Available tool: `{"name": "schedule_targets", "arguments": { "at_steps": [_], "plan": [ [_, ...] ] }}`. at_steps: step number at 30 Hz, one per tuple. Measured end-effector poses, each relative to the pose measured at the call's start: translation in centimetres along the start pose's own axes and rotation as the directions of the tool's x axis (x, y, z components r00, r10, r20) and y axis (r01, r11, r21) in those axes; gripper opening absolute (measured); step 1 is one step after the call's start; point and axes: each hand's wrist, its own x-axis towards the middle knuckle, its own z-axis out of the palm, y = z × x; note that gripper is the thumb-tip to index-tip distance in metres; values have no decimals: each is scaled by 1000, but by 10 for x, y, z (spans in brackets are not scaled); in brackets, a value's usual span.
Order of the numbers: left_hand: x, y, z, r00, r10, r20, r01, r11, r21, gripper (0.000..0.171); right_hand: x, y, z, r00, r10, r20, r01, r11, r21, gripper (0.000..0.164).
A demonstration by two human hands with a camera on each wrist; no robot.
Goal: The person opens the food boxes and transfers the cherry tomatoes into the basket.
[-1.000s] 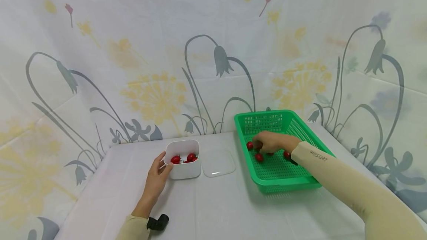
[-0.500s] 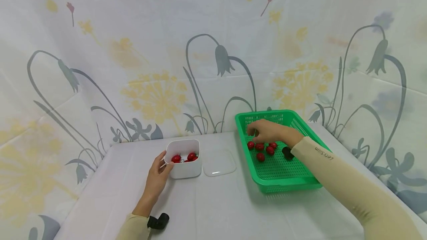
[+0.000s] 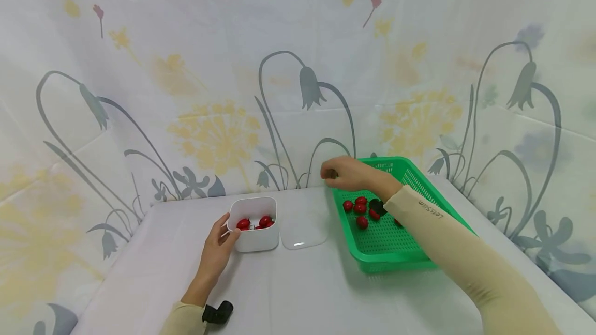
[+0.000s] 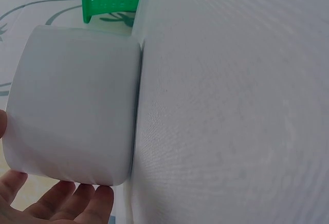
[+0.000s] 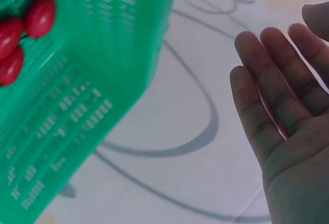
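Observation:
My left hand (image 3: 216, 249) holds the white square box (image 3: 257, 239) at its left side, thumb at the near rim. In the left wrist view, several fingertips (image 4: 97, 203) press the box wall (image 4: 72, 106). Inside the box lie a few red cherry tomatoes (image 3: 243, 224). My right hand (image 3: 349, 173) is raised over the left rim of the green basket (image 3: 396, 260), fingers bent down with the thumb near the index finger. Whether something sits between them is hidden. More cherry tomatoes (image 3: 361, 222) lie in the basket; the right wrist view also shows some tomatoes (image 5: 40, 16).
A flat translucent lid (image 3: 304, 227) lies on the white table between box and basket. Behind stands a flower-printed cloth backdrop (image 3: 223, 66). The right forearm (image 3: 433, 231) passes over the basket's right side. A black wrist camera (image 3: 219, 313) sits on the left wrist.
My right hand has risen from among the tomatoes in the basket and moved left to the basket's rim. My left hand stays on the box.

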Motion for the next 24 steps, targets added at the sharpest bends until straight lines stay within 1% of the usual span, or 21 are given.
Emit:
{"name": "schedule_targets", "arguments": {
  "at_steps": [6,11,16,20,24],
  "plan": [
    [2,-2,0,1000,6,-9,-6,1000,8,59,26,-21,11,999,-24,29,24,1000,-5,12],
    [2,-2,0,1000,5,-6,-5,1000,-2,58,46,-46,20,997,-36,70,36,999,-9,11],
    [3,-3,0,1000,5,-6,-5,1000,-14,59,63,-67,30,994,-65,93,66,998,-17,11],
    [4,-3,-1,1000,2,-11,-2,1000,-18,59,77,-79,42,990,-88,110,89,996,-8,13],
    [4,-4,-1,1000,-6,-4,6,1000,-11,59,88,-85,54,984,-102,144,106,994,-21,20]
  ]
}}
